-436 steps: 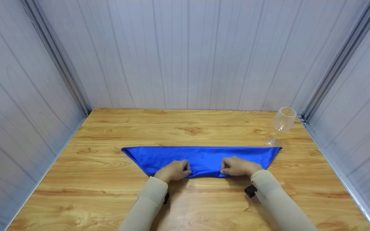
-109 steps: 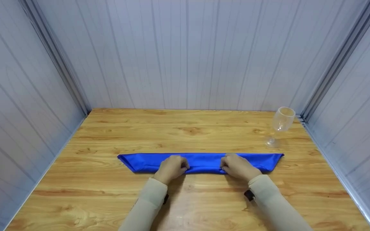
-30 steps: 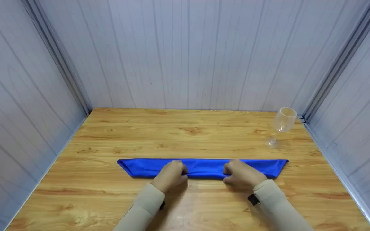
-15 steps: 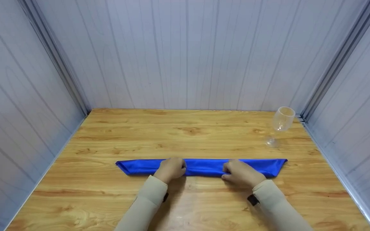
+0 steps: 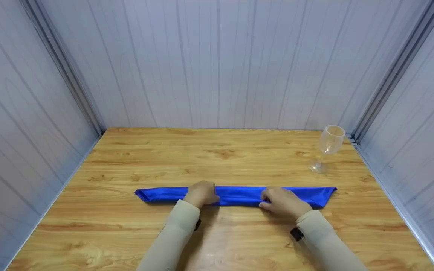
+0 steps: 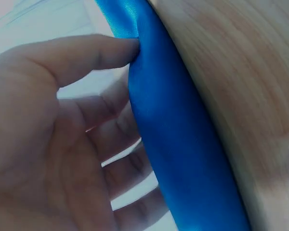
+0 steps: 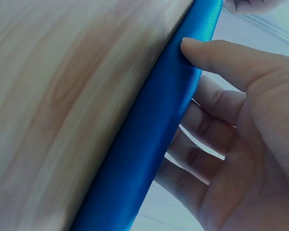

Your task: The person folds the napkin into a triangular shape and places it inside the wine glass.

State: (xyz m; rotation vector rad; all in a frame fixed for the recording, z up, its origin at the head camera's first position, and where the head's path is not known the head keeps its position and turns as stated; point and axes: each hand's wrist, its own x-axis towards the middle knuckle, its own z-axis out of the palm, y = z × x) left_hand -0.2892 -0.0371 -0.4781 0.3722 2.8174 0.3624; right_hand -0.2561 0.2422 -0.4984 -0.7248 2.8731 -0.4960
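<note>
A shiny blue cloth (image 5: 239,195) lies as a long narrow strip across the middle of the table, folded over along its length, with slanted ends. My left hand (image 5: 201,194) pinches its near edge left of the middle. In the left wrist view the left thumb (image 6: 101,52) presses the near side of the cloth (image 6: 178,130) while the fingers reach over its top. My right hand (image 5: 285,201) grips the strip right of the middle. The right thumb (image 7: 212,53) lies on the front of the cloth in the right wrist view, and the fingertips are hidden behind it.
A clear wine glass (image 5: 331,141) stands upright at the back right, beyond the cloth's right end. Pale panelled walls (image 5: 217,64) enclose the wooden table (image 5: 156,150) at the back and both sides.
The cloth has gone from a broad trapezoid to a narrower strip, its far edge nearer to me. In the last half second my left hand has turned slightly; the right has barely moved.
</note>
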